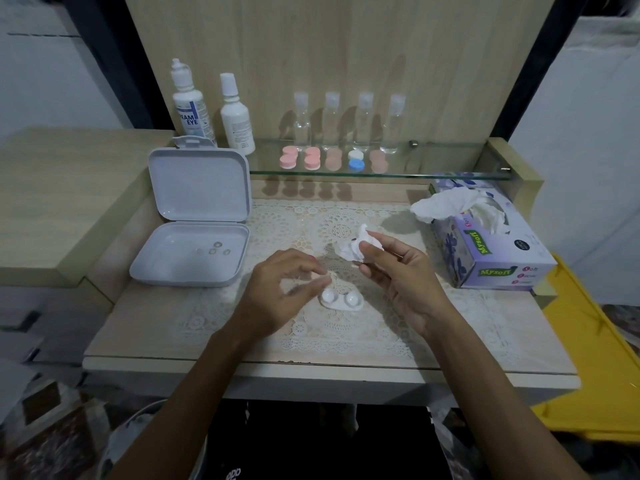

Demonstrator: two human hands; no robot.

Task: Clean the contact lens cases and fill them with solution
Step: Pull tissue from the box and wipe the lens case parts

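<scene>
Pale wood panelling backs a lace-covered surface (pixel 242 344) where a person works on a contact lens case. Far along the wall, a glass shelf (pixel 433 174) carries two white solution bottles (pixel 213 109) at the left, four clear bottles (pixel 348 121), and a row of capped pink and blue lens cases (pixel 332 160). At the right sits a purple tissue box (pixel 491 251) with a sheet pulled up; at the left, a white hinged box (pixel 194 216) lies open with a few small rings in its tray. The left hand (pixel 277 289) hovers just beside the open white lens case (pixel 341 300), which lies on the surface near the middle, both wells uncovered; its fingers are loosely curved and appear to grasp nothing. The right hand (pixel 394 275) is raised beyond the case, its fingers pinching a crumpled tissue (pixel 353 245) around something small and white, probably a cap, though that cannot be told for sure. The wiping step looks to be in hand. Filling would next call for setting the tissue down and reaching far left for a solution bottle.
</scene>
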